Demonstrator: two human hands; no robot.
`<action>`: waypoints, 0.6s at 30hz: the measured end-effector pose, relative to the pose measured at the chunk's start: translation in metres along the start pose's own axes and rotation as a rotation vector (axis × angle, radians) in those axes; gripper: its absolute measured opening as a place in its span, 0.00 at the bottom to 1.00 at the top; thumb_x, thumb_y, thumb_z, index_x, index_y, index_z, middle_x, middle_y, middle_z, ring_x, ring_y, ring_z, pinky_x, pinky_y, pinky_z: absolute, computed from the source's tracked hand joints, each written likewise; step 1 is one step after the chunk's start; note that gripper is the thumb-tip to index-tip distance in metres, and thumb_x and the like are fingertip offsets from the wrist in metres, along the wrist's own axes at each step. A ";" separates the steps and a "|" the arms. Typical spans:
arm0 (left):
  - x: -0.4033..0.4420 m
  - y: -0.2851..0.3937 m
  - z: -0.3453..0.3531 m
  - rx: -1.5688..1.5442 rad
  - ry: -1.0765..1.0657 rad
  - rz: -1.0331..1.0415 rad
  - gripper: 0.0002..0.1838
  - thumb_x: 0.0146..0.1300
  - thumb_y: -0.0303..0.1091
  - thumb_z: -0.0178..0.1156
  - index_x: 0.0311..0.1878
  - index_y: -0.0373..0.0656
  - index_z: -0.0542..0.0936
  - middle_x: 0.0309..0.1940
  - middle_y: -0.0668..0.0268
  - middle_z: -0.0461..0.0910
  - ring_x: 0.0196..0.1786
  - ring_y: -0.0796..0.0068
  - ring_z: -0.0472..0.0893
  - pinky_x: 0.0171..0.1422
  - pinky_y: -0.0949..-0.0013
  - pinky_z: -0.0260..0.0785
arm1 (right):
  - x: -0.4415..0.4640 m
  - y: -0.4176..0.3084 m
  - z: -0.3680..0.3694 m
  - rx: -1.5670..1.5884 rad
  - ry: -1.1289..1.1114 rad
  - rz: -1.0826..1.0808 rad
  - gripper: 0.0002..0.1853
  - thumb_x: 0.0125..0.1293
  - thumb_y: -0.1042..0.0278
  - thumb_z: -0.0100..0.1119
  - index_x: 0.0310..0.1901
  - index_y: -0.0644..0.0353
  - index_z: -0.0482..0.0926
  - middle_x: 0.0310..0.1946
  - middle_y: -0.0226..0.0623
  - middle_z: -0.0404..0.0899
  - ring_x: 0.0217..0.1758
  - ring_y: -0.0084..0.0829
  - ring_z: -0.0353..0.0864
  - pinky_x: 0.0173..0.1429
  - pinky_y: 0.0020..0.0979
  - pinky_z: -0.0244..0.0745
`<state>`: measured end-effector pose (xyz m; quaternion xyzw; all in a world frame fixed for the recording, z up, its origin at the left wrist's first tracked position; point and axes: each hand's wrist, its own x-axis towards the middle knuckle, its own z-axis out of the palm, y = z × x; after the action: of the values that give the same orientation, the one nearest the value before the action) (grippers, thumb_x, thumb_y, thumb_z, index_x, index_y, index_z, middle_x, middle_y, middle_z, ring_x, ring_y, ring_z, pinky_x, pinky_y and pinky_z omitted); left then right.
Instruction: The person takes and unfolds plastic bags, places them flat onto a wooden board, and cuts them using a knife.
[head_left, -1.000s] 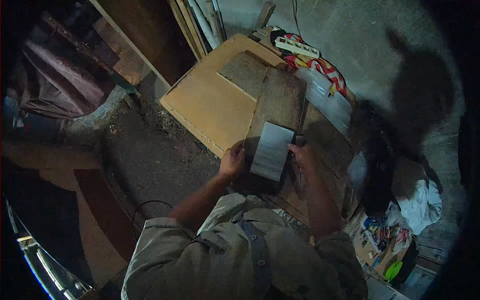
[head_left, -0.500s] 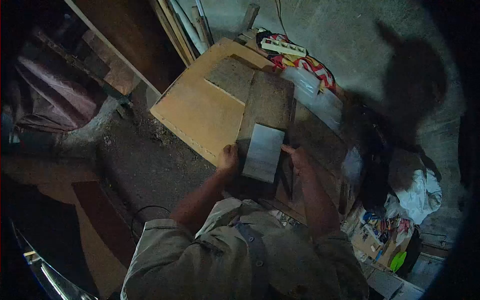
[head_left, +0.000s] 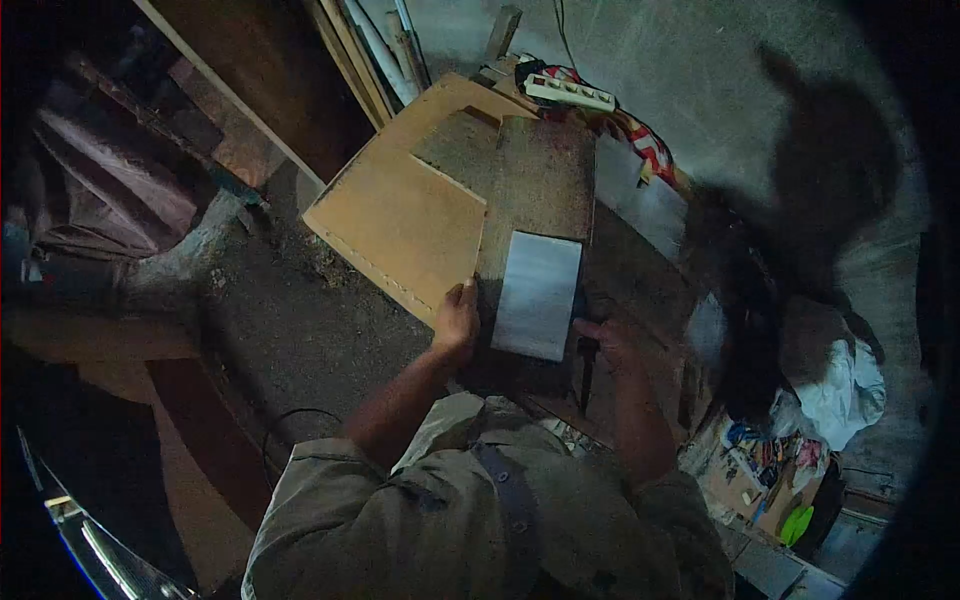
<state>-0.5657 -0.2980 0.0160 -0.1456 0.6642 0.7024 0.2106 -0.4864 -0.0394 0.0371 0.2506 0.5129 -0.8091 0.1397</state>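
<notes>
A dark board (head_left: 545, 175) lies lengthwise in front of me, with a pale rectangular panel (head_left: 538, 297) on its nearer part. Along the board's left edge, my left hand (head_left: 458, 325) is closed, thumb uppermost. My right hand (head_left: 614, 342) is to the right of the panel, fingers curled and one fingertip close to the board's right edge. Beneath those fingers runs a narrow dark bar (head_left: 587, 380); shadow hides whether the hand grips it. A larger tan board (head_left: 400, 230) lies under the dark one, to the left.
A power strip (head_left: 570, 93) rests on a red patterned cloth (head_left: 645, 145) beyond the boards. Wooden strips (head_left: 350, 60) lean at the back left. White plastic bags (head_left: 840, 395) and a box of small items (head_left: 765, 470) are at right. Dusty floor (head_left: 310, 340) shows on the left.
The pale panel has shifted slightly right and away from me. My right hand has moved a little right and nearer my body. My left hand stays at the board's left edge.
</notes>
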 end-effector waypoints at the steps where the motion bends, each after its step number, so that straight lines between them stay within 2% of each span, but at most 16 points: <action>1: 0.000 0.001 0.001 -0.001 0.005 0.004 0.28 0.73 0.55 0.45 0.45 0.34 0.75 0.30 0.66 0.73 0.34 0.73 0.69 0.38 0.66 0.64 | -0.008 -0.004 0.005 -0.071 -0.043 -0.035 0.25 0.59 0.74 0.66 0.58 0.64 0.74 0.53 0.41 0.79 0.56 0.40 0.78 0.60 0.42 0.72; 4: -0.005 0.008 0.009 0.046 0.041 0.048 0.28 0.73 0.54 0.45 0.45 0.33 0.75 0.30 0.67 0.72 0.34 0.74 0.68 0.40 0.66 0.64 | -0.016 -0.001 0.009 0.041 -0.139 -0.156 0.24 0.56 0.78 0.67 0.56 0.67 0.75 0.50 0.43 0.80 0.50 0.40 0.81 0.59 0.41 0.73; 6: -0.004 0.002 0.016 0.021 0.180 0.069 0.26 0.74 0.53 0.44 0.44 0.33 0.74 0.29 0.67 0.70 0.34 0.75 0.65 0.42 0.68 0.63 | 0.008 0.047 -0.046 0.025 -0.166 -0.106 0.26 0.54 0.80 0.67 0.57 0.66 0.74 0.52 0.43 0.79 0.53 0.39 0.80 0.61 0.41 0.71; 7: -0.002 -0.002 0.015 0.021 0.184 0.074 0.26 0.74 0.53 0.44 0.44 0.33 0.74 0.29 0.67 0.70 0.34 0.75 0.65 0.42 0.68 0.63 | 0.009 0.048 -0.048 0.016 -0.180 -0.081 0.27 0.54 0.81 0.67 0.58 0.65 0.74 0.52 0.43 0.79 0.54 0.39 0.79 0.62 0.40 0.70; 8: 0.000 -0.009 0.014 -0.048 0.119 0.089 0.26 0.74 0.52 0.44 0.44 0.33 0.74 0.30 0.67 0.70 0.35 0.75 0.66 0.43 0.68 0.64 | 0.009 0.050 -0.050 0.007 -0.194 -0.056 0.28 0.53 0.82 0.67 0.58 0.64 0.73 0.53 0.43 0.78 0.56 0.38 0.78 0.64 0.40 0.69; 10: -0.008 -0.003 0.012 -0.115 0.061 0.109 0.26 0.74 0.52 0.44 0.45 0.33 0.74 0.31 0.66 0.71 0.36 0.74 0.67 0.45 0.68 0.64 | -0.027 0.006 0.004 0.057 -0.085 -0.069 0.31 0.50 0.85 0.66 0.60 0.64 0.72 0.55 0.44 0.77 0.60 0.37 0.76 0.66 0.40 0.67; 13: -0.028 0.021 0.015 -0.124 -0.015 0.008 0.25 0.74 0.51 0.44 0.45 0.33 0.74 0.34 0.64 0.73 0.38 0.73 0.69 0.47 0.67 0.65 | -0.026 0.007 -0.002 0.118 -0.119 -0.069 0.33 0.48 0.85 0.68 0.60 0.65 0.71 0.56 0.44 0.76 0.62 0.37 0.74 0.66 0.39 0.68; 15: -0.024 0.019 0.020 -0.381 -0.017 -0.137 0.25 0.74 0.49 0.44 0.47 0.32 0.75 0.37 0.63 0.77 0.39 0.73 0.72 0.47 0.67 0.65 | -0.030 0.011 -0.006 0.146 -0.138 -0.139 0.33 0.49 0.83 0.68 0.60 0.66 0.71 0.56 0.44 0.76 0.61 0.38 0.75 0.65 0.40 0.68; 16: -0.023 0.018 0.020 -0.376 -0.019 -0.137 0.25 0.74 0.49 0.44 0.47 0.32 0.75 0.37 0.63 0.77 0.39 0.73 0.72 0.47 0.67 0.65 | -0.034 0.013 -0.010 0.173 -0.148 -0.214 0.33 0.49 0.81 0.69 0.60 0.68 0.71 0.56 0.44 0.76 0.61 0.39 0.75 0.65 0.41 0.69; 18: -0.033 0.041 0.023 -0.368 -0.086 -0.149 0.25 0.74 0.49 0.44 0.48 0.33 0.77 0.37 0.62 0.79 0.38 0.72 0.74 0.47 0.67 0.66 | -0.024 0.035 -0.043 0.168 -0.159 -0.196 0.33 0.51 0.79 0.68 0.61 0.68 0.70 0.57 0.43 0.76 0.60 0.40 0.75 0.64 0.41 0.69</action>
<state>-0.5552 -0.2794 0.0692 -0.2002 0.5022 0.8000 0.2601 -0.4381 -0.0163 0.0087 0.1456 0.4527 -0.8762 0.0787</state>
